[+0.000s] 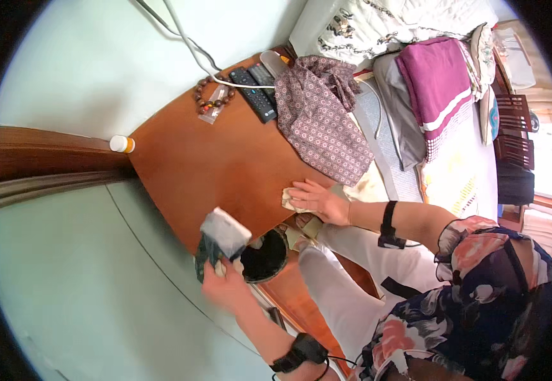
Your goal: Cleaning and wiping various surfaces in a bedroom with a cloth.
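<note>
My left hand [225, 286] is closed around a white and dark green soft packet [226, 233], raised at the near edge of the wooden tabletop [200, 171]. Motion blurs the packet, so its kind is unclear. A bit of pale material also shows by my fingers. My right hand [323, 202] holds a folded pale cloth [289, 200] down on the tabletop's right edge, its fingers spread over it. Most of that cloth is hidden under the palm. Below the packet stands a black-lined bin [266, 257], partly covered by my left hand and the packet.
A patterned purple-brown cloth [320, 114] drapes over the table's far right. Near it lie a black remote control [254, 95] and a brown bead bracelet [198, 98]. A white bottle with an orange band [121, 144] stands by the left corner. A bed with folded purple bedding [435, 82] is to the right.
</note>
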Demonstrator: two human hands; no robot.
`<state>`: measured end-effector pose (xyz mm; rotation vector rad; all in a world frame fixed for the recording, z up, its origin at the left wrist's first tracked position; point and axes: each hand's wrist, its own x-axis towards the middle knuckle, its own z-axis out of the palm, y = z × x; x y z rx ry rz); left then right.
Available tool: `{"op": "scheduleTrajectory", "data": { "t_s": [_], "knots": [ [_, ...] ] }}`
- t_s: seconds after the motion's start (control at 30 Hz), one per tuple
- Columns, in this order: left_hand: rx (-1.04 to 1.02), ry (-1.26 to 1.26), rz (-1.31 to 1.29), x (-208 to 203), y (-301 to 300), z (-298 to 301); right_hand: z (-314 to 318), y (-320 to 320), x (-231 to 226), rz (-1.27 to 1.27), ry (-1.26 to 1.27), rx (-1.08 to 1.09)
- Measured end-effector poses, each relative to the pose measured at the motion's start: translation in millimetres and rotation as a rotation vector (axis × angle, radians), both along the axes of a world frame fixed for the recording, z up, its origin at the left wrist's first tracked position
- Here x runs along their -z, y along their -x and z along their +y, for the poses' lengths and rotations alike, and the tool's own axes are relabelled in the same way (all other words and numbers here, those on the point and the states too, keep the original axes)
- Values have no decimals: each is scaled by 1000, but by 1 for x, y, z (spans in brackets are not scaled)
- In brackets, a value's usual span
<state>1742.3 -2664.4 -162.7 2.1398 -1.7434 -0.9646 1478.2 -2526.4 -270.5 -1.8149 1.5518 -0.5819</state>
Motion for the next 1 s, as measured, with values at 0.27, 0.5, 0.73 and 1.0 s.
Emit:
{"op": "scheduleTrajectory", "data": {
  "t_s": [0.27,0.5,0.73,1.0],
  "knots": [
    [368,42,-323,44,30,-63,-102,-14,-35,-617,-88,684],
    [391,-141,-14,22,2,-94,-268,-40,-34,-384,357,362],
    [239,-3,-44,-60,19,-186,-290,-55,22,277,325,12],
    [362,268,-368,0,58,-271,-286,-60,30,295,268,53]
  ]
}}
